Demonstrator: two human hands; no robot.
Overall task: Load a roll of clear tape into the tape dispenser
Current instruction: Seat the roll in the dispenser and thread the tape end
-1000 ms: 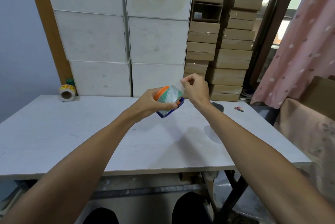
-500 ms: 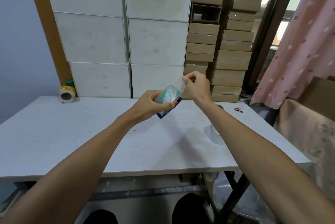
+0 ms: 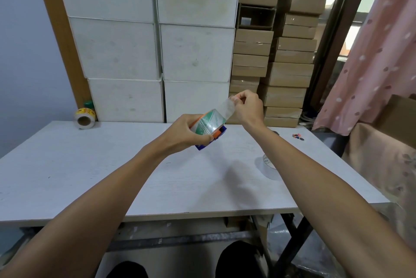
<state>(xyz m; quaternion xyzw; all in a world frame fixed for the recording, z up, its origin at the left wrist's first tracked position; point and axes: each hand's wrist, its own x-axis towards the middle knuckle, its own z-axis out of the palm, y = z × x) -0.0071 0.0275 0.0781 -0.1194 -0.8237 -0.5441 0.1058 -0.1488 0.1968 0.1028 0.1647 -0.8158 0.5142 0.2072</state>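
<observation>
Holding the dispenser (image 3: 210, 137) up over the table (image 3: 90, 165) in my left hand (image 3: 182, 135), fingers wrapped round it, thumb underneath near the orange part. Tape roll (image 3: 208, 123) sits in the dispenser, clear with green print, tilted up toward my right. Right hand (image 3: 247, 106) raised a bit higher and just right of the roll, thumb and forefinger pinched on the free end of the tape strip (image 3: 226, 108), other fingers curled. Strip runs taut from the roll up to that pinch. Both forearms reach in from the bottom corners, elbows cut off by the frame.

Dispenser body mostly hidden by my left hand; only a blue edge and some orange show, cutter not visible. Can't tell how the roll is seated.

Second clear roll (image 3: 267, 165) lies flat on the table, partly behind my right forearm. Label roll (image 3: 84, 117) at the far left corner, by white boxes (image 3: 157, 52). Small coloured bits (image 3: 297, 136) far right, too small to make out.
</observation>
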